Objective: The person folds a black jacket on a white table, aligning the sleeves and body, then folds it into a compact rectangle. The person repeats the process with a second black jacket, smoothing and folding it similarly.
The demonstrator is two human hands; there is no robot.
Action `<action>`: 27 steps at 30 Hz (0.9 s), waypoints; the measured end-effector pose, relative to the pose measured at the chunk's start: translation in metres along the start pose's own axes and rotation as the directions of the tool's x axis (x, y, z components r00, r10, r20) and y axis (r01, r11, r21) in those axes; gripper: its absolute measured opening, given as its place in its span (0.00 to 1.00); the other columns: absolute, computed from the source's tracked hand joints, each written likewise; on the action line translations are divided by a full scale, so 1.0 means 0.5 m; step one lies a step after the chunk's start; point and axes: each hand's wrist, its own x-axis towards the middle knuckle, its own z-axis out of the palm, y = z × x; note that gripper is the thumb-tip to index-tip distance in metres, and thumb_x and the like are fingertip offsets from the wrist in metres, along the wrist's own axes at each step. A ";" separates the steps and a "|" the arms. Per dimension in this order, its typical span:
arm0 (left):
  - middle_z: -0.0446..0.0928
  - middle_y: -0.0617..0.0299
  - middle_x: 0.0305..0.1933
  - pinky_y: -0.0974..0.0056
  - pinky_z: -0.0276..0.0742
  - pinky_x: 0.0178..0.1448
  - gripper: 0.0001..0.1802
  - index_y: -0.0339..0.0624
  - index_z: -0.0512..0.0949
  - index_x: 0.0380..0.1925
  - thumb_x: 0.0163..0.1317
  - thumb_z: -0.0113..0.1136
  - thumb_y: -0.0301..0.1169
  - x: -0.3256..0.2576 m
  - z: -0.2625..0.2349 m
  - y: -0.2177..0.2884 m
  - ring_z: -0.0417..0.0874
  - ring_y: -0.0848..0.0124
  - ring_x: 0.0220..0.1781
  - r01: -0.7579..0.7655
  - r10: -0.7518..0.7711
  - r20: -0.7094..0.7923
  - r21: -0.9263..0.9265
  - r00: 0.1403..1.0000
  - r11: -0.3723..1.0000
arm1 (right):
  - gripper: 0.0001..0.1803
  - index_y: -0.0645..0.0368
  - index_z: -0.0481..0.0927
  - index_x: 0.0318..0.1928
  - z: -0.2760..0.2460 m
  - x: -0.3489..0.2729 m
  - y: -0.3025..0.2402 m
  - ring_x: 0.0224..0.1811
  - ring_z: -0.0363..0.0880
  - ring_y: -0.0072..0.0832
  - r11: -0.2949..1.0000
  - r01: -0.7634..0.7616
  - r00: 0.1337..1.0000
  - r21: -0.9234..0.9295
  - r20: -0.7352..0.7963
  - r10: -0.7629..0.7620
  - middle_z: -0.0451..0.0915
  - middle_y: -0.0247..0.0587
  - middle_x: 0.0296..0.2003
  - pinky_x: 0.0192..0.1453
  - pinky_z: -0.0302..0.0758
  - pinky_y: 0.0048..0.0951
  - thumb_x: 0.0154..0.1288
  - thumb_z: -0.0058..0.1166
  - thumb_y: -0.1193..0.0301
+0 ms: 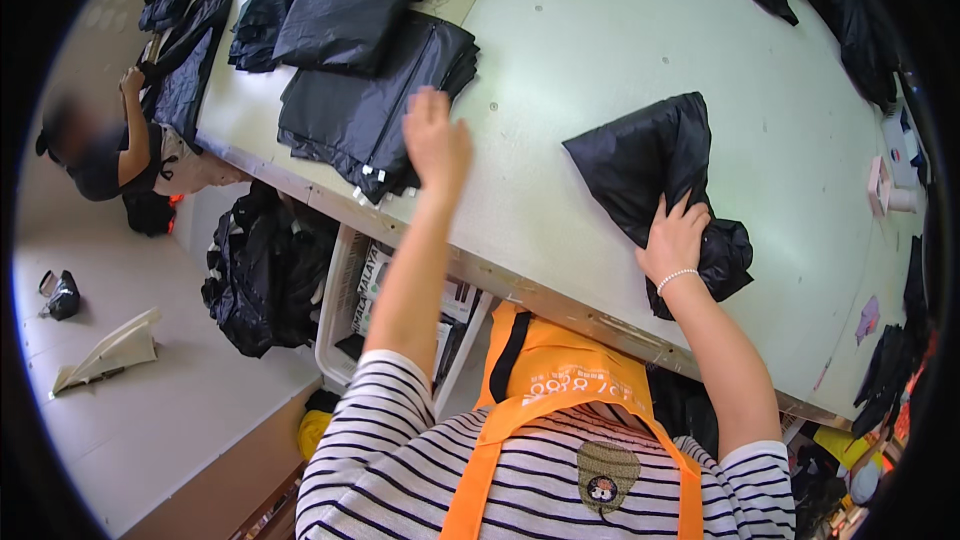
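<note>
On pale worktable, crumpled glossy black fabric under right hand, grip unclear; flat-folded black fabric stack leftward, open left hand nearer.

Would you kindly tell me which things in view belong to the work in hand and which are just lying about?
Apparently in use:
black fabric under the right hand
black stack near the left hand
table

Apparently lying about:
purple scrap
pink item
</note>
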 end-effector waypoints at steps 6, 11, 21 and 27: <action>0.68 0.50 0.64 0.56 0.67 0.64 0.27 0.38 0.72 0.57 0.60 0.58 0.39 0.002 0.061 -0.165 0.69 0.53 0.64 0.059 -0.044 0.252 -0.056 0.967 0.997 | 0.48 0.54 0.65 0.67 -0.011 0.005 -0.007 0.58 0.61 0.56 1.000 -0.002 1.000 0.009 0.006 0.002 0.61 0.58 0.64 0.63 0.57 0.49 0.46 0.63 0.46; 0.74 0.46 0.58 0.57 0.71 0.60 0.19 0.38 0.76 0.52 0.64 0.52 0.35 -0.003 -0.045 -0.046 0.74 0.50 0.58 0.024 0.092 0.352 -0.311 0.931 0.950 | 0.45 0.55 0.67 0.65 0.001 0.003 0.020 0.56 0.64 0.54 0.995 0.027 0.996 0.100 -0.082 -0.019 0.64 0.60 0.60 0.61 0.62 0.46 0.45 0.63 0.51; 0.60 0.44 0.68 0.43 0.55 0.69 0.28 0.43 0.74 0.56 0.56 0.62 0.42 -0.352 -0.068 0.382 0.61 0.47 0.69 -0.190 0.500 0.370 -0.623 0.783 0.759 | 0.29 0.72 0.75 0.50 0.033 -0.195 0.374 0.48 0.78 0.35 0.025 -0.105 0.971 0.994 0.098 0.217 0.79 0.50 0.47 0.55 0.72 0.30 0.53 0.63 0.62; 0.70 0.58 0.59 0.55 0.61 0.62 0.23 0.50 0.79 0.49 0.50 0.67 0.39 -0.322 -0.041 0.403 0.69 0.57 0.61 -0.332 0.554 0.173 -0.643 0.814 0.690 | 0.31 0.70 0.70 0.55 0.088 -0.384 0.407 0.52 0.75 0.34 0.013 0.026 0.922 1.000 -0.029 0.386 0.78 0.48 0.49 0.58 0.69 0.30 0.54 0.63 0.64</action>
